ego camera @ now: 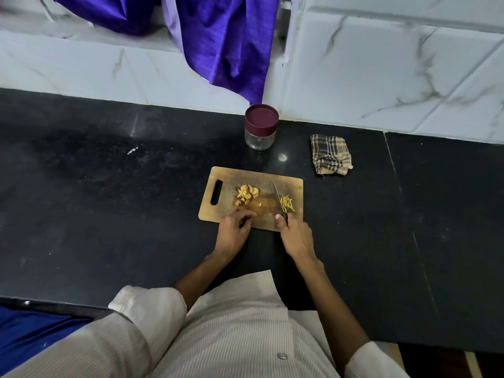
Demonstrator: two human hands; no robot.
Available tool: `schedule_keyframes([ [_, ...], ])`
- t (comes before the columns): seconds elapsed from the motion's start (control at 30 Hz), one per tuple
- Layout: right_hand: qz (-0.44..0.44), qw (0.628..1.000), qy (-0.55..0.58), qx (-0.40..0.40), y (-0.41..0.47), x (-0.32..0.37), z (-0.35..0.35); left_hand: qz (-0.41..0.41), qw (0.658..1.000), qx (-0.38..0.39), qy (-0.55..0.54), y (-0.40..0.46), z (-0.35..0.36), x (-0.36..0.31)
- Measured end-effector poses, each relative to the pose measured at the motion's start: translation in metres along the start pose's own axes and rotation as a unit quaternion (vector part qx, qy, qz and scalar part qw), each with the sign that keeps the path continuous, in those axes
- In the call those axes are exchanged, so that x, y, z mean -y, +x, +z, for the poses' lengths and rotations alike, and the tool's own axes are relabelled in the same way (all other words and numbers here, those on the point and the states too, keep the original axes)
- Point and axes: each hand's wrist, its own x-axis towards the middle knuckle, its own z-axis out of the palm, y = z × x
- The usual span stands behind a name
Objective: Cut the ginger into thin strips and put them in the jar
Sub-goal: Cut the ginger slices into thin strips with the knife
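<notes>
Ginger slices (246, 194) heaped mid-board (218, 214); strips (288, 203) beside knife (277, 196). Right hand (296, 236) grips knife handle. Left hand (234, 227), fingers curled, contents unclear. Jar (260, 128) lidded behind board. Advice: stack few slices, fingertips tucked, cut narrow.
</notes>
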Motion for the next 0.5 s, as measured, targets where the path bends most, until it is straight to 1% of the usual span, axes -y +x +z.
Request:
schedule_keyframes([
  [0.1,0.006,1.000,-0.008,-0.005,0.002,0.000,0.000,-0.056,0.995,-0.075,-0.022,0.006,-0.010,0.000],
  [0.17,0.008,1.000,-0.011,-0.010,0.003,-0.001,0.000,-0.084,0.991,-0.101,-0.030,0.014,-0.018,0.001],
  [0.33,0.015,1.000,-0.007,-0.003,0.004,-0.001,0.003,-0.091,0.993,-0.068,0.018,0.025,-0.023,0.006],
  [0.5,0.012,1.000,-0.011,-0.009,0.004,0.001,0.002,-0.096,0.993,-0.067,0.030,0.030,-0.022,0.005],
])
